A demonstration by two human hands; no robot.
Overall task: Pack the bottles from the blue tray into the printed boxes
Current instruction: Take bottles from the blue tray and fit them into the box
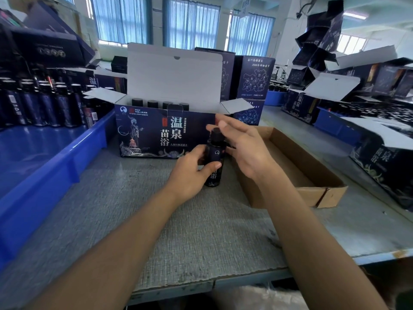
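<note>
Head view: gripping one dark bottle (pixel 215 154) round its body with the left hand (pixel 190 173), thumb lying across the label. Hovering the right hand (pixel 243 148) just beside the bottle's cap, fingers straight and loosely spread, holding nothing; touching the cap or not, impossible to tell. Standing the bottle roughly upright between the two hands, long axis near vertical, cap pointing up and away towards the printed box (pixel 145 133), base at or just above the surface (pixel 156 220).

Judging the packing as partway done: seeing four black caps (pixel 152 103) already lined up inside the open box just beyond both hands, and many bottles (pixel 44 104) waiting in the blue tray (pixel 67 157) well to the left of the left hand. Noting a brown cardboard tray (pixel 312 171) just right of the right hand.
</note>
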